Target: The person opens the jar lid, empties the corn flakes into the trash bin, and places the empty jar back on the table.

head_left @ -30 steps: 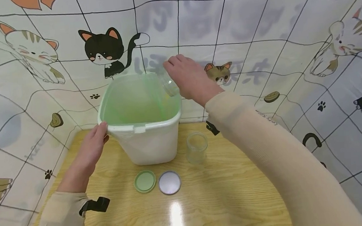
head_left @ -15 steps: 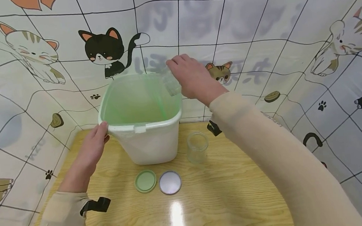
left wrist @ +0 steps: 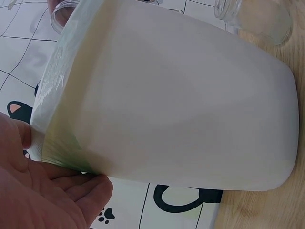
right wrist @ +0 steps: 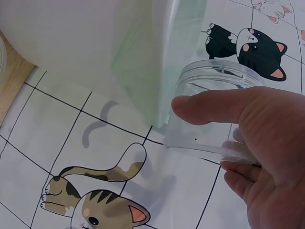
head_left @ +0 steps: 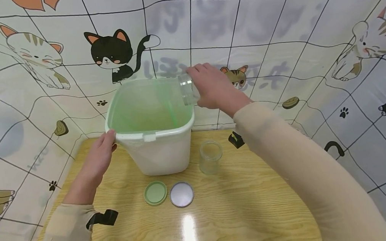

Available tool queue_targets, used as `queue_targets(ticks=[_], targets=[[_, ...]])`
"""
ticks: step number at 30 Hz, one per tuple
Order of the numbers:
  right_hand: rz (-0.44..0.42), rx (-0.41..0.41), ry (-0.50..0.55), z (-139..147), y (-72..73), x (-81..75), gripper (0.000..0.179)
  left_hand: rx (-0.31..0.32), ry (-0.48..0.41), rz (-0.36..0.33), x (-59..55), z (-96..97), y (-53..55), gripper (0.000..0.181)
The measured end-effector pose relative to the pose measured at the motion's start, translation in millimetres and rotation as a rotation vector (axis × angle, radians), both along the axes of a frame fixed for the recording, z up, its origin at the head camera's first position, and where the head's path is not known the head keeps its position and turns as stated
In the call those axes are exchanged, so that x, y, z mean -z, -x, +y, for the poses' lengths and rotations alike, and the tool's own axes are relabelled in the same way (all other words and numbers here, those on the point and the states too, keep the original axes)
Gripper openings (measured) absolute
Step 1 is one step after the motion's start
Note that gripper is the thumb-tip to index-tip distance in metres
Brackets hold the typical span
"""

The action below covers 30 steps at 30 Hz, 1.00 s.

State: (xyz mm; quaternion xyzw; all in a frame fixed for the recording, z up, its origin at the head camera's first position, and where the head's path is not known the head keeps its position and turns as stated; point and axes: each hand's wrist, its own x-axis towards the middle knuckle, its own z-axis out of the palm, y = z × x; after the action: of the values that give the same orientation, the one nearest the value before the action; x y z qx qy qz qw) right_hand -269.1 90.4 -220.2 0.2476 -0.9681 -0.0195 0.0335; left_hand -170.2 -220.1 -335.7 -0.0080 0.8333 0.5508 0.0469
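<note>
A white trash bin, lined with a pale green bag, stands on the table against the wall. My left hand grips its left rim, the fingers bent beneath the edge in the left wrist view. My right hand holds a clear jar at the bin's right rim. It is tipped on its side, mouth toward the bin. Thumb and fingers wrap the transparent wall of the jar in the right wrist view, with no contents showing inside except a small dark speck.
A second clear jar without a lid is upright right of the bin. In front of the bin lie two round lids, a green lid and a whitish lid. Cat-patterned sheeting rises behind and beside the wooden table.
My right hand has drawn the jar rightward from over the bin to its rim and turned it from mouth-down to nearly level. The left hand keeps its hold on the rim.
</note>
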Motion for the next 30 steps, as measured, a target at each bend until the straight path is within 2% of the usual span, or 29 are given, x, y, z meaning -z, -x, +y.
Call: queue_targets(ticks=[12,18,22,30], targets=[[-0.050,0.062,0.089,29,2.5,4.7,0.091,0.000,0.017,-0.016,-0.3,0.9,-0.6,0.076],[-0.077,0.084,0.165,48,0.6,7.0,0.097,0.001,0.016,-0.019,-0.5,1.4,-1.4,0.076],[-0.097,0.106,0.225,63,-0.3,11.2,0.097,-0.003,0.018,-0.023,-0.4,1.7,-1.6,0.076],[-0.094,0.145,0.263,89,-2.5,23.0,0.094,-0.008,0.030,-0.037,0.8,1.6,-1.6,0.077]])
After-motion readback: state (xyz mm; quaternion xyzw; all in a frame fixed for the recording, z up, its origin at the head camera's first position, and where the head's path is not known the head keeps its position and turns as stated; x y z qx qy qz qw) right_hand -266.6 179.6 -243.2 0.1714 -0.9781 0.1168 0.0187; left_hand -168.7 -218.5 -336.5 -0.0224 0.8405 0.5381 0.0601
